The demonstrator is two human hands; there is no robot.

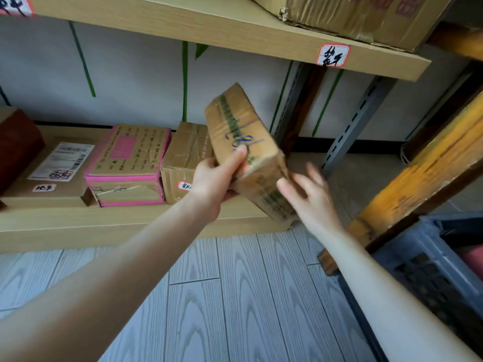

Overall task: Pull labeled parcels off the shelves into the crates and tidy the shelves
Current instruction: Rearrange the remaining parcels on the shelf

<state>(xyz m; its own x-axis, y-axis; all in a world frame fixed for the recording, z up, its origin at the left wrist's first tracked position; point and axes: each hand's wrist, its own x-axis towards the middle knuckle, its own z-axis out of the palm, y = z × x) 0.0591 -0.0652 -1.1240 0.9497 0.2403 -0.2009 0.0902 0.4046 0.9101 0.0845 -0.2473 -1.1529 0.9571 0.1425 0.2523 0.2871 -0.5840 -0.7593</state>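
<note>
Two hands were in view, apart from each other. The left hand (217, 178) gripped a tilted cardboard parcel (243, 131) at its lower left edge, thumb laid across the taped top face. Its fingers were hidden under the parcel. The right hand (311, 197) was blurred, fingers spread and straight, just beside the parcel's lower right side; contact could not be judged. Blue handwriting above the left thumb was unreadable. The parcel was held in the air in front of the lower shelf (130, 226), off the board.

Four boxes sat on that shelf, left of the left hand:
- one plain box (180, 158), partly hidden behind the left hand, its sticker cut off by the wrist
- one pink-edged box (128, 163)
- one flat box (52, 173) with a white label
- one dark red box (15, 145), cut by the frame edge

Above both hands, one large carton (352, 17) on the upper shelf (183, 27) ran out of the top. Below and right of the right hand, one dark crate (431, 270) was cut by the frame edge, contents unclear.

Open room showed between the box tops and the upper shelf, and over the floor (235, 296) under both forearms.
</note>
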